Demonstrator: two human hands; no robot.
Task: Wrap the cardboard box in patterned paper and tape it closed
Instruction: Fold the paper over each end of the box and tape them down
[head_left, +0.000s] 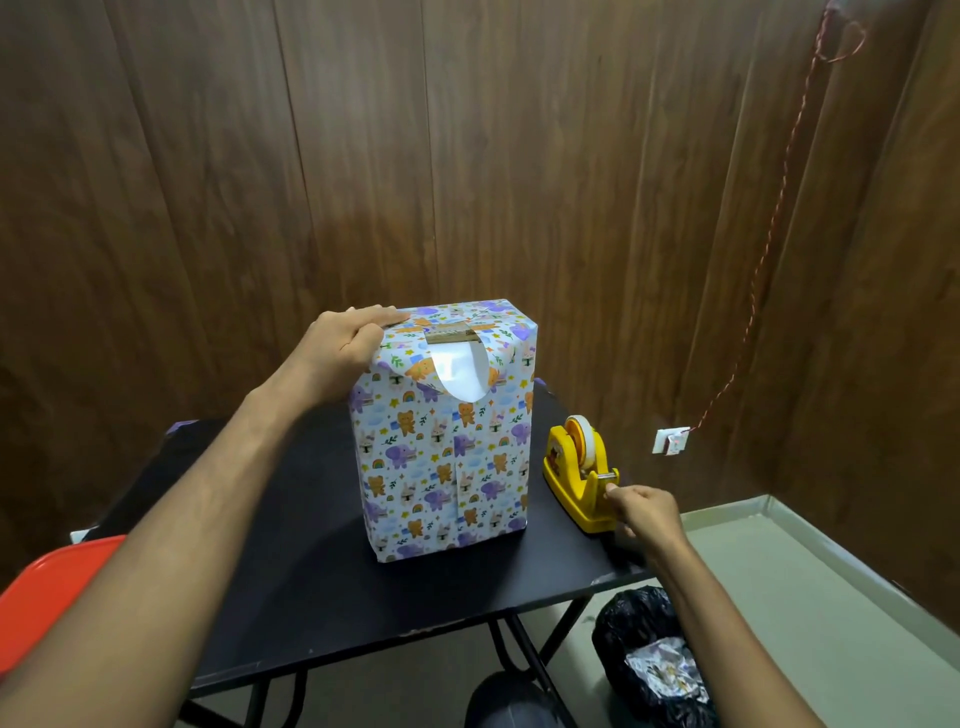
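Note:
The box stands upright on the black table, covered in paper printed with animals. At its top a strip of bare cardboard shows, and a white flap of paper hangs loose over the front. My left hand presses the folded paper down on the top left edge, fingers extended. My right hand pinches the tape end at the cutter of the yellow tape dispenser, which sits to the right of the box.
A red chair seat is at the left edge. A black bag with paper scraps lies on the floor at the lower right. Brown wood panels form the wall behind, with a white socket and a red cord.

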